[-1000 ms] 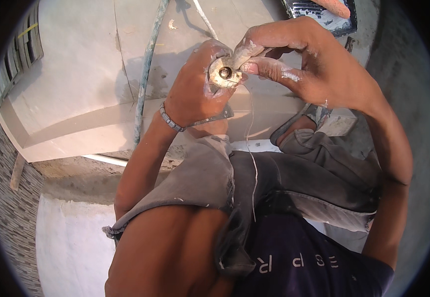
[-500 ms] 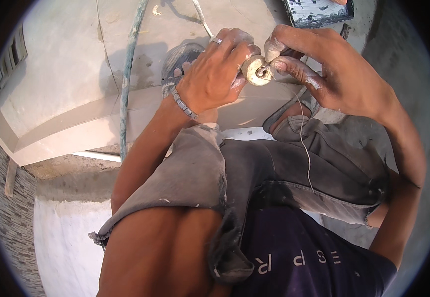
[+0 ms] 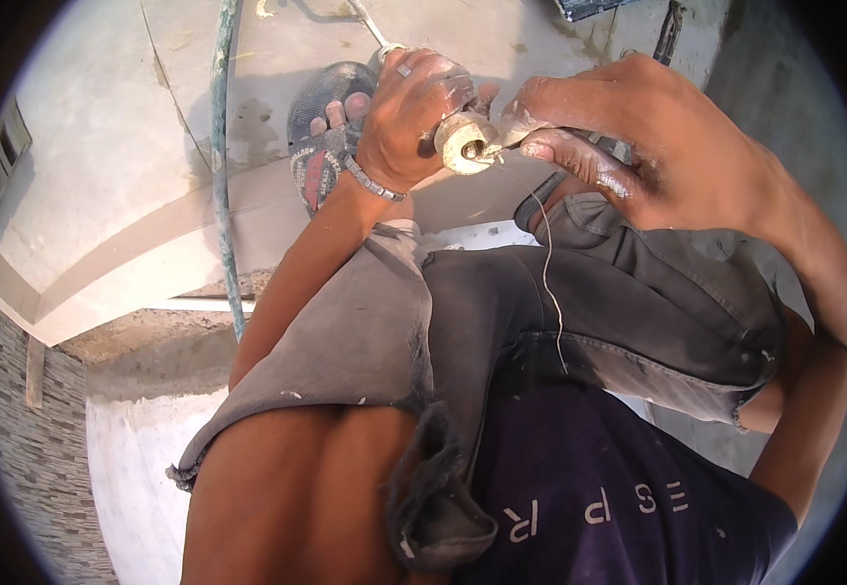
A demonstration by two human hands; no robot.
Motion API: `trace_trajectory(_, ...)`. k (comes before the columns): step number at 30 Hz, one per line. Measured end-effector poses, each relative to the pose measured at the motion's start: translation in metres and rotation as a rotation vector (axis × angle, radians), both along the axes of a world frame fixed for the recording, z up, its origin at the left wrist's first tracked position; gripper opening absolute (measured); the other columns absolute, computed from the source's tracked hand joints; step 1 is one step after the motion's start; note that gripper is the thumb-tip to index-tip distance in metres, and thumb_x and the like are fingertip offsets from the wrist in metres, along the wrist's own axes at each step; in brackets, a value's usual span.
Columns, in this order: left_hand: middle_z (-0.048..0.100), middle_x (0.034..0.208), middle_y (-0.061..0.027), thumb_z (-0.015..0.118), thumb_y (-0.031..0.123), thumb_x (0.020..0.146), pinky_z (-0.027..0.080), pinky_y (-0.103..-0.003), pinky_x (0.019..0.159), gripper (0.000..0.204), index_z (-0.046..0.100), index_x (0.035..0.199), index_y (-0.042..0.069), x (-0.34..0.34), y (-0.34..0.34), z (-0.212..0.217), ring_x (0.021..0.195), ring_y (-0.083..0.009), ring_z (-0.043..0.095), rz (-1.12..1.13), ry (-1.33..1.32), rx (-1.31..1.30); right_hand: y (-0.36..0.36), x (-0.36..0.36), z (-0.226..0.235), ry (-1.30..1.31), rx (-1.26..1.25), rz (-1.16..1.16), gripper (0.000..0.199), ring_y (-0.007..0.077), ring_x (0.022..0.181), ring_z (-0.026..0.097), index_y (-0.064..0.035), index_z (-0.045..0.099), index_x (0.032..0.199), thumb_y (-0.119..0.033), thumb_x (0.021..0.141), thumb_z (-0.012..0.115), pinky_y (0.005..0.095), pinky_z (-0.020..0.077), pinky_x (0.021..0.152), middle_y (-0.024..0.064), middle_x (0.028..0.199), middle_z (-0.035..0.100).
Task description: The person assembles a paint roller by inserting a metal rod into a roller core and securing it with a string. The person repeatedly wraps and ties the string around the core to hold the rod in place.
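My left hand (image 3: 409, 122), with a ring and a metal-link bracelet, is closed around a pale cream cylinder (image 3: 457, 156). The cylinder's round end has a hole in its middle, with something small and thin inside. At that end, my right hand (image 3: 638, 141) pinches with thumb and forefinger; both are smeared white. A thin pale string (image 3: 552, 292) trails from the cylinder's end down across my trousers. Whether my right fingertips grip the string itself is hard to make out. Much of the cylinder is hidden by my left hand.
A greenish hose or pipe (image 3: 221, 156) runs upright on the left. Past my left hand a thin white rod (image 3: 368, 21) lies over the pale floor (image 3: 82, 146). My sandalled foot (image 3: 326, 146) rests behind that hand. A dark-edged board (image 3: 584, 8) shows at the top.
Both hands and the cylinder have shifted left in the picture, and the cylinder's holed end shows more squarely. The string hangs farther left. More of my sandalled foot has come into view.
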State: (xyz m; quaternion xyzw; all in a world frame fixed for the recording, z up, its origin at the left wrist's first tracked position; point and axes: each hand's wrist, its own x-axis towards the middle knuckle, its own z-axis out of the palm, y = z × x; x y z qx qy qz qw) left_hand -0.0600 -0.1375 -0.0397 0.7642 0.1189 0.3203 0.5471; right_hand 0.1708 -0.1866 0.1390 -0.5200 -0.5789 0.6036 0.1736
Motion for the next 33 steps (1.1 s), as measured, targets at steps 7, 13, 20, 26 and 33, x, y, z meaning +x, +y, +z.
trace_trajectory(7,0.071,0.095,-0.0128,0.09,0.021,0.074,0.046,-0.047,0.079,0.036,0.066,0.097,0.006,0.006,0.005,0.003,0.087,-0.0353,0.068,-0.01,-0.046,0.016,-0.017,-0.011,0.002,-0.133,0.079,0.022,0.024,0.0399,0.073,0.066,0.0028,0.063,0.118,0.001,0.095,0.066,0.0471,0.0487,0.065,0.0206,0.085,0.066)
trace_trajectory(13,0.072,0.099,-0.0142,0.094,0.028,0.073,0.051,-0.05,0.088,0.056,0.062,0.111,0.003,0.002,0.007,-0.004,0.088,-0.035,0.069,-0.044,-0.071,0.096,-0.025,-0.02,0.0,-0.136,0.068,-0.05,0.028,0.0396,0.073,0.065,0.0023,0.063,0.12,0.0,0.093,0.069,0.0484,0.048,0.065,0.0201,0.085,0.066)
trace_trajectory(20,0.073,0.102,-0.0145,0.096,0.027,0.073,0.051,-0.054,0.097,0.06,0.063,0.117,0.005,-0.003,0.008,-0.003,0.09,-0.0343,0.071,-0.087,-0.039,0.108,-0.029,-0.028,0.005,-0.263,0.179,-0.02,0.033,0.0403,0.073,0.063,0.0021,0.062,0.117,0.001,0.085,0.072,0.0493,0.0472,0.065,0.0182,0.078,0.064)
trace_trajectory(26,0.073,0.101,-0.0129,0.095,0.027,0.074,0.052,-0.052,0.095,0.055,0.064,0.114,0.005,0.0,0.007,0.001,0.091,-0.0337,0.071,-0.048,-0.032,0.117,-0.025,-0.032,0.015,-0.312,-0.059,-0.017,0.039,0.0414,0.076,0.062,0.0018,0.06,0.113,0.0,0.078,0.075,0.0494,0.0481,0.067,0.0192,0.076,0.065)
trace_trajectory(33,0.072,0.105,-0.0156,0.096,0.032,0.071,0.051,-0.054,0.098,0.059,0.065,0.113,0.004,-0.004,0.007,-0.001,0.096,-0.0352,0.07,-0.087,0.006,0.112,-0.022,-0.033,0.01,-0.313,0.06,0.008,0.037,0.0434,0.081,0.062,0.0004,0.058,0.115,0.002,0.081,0.073,0.0506,0.0468,0.069,0.0204,0.08,0.065)
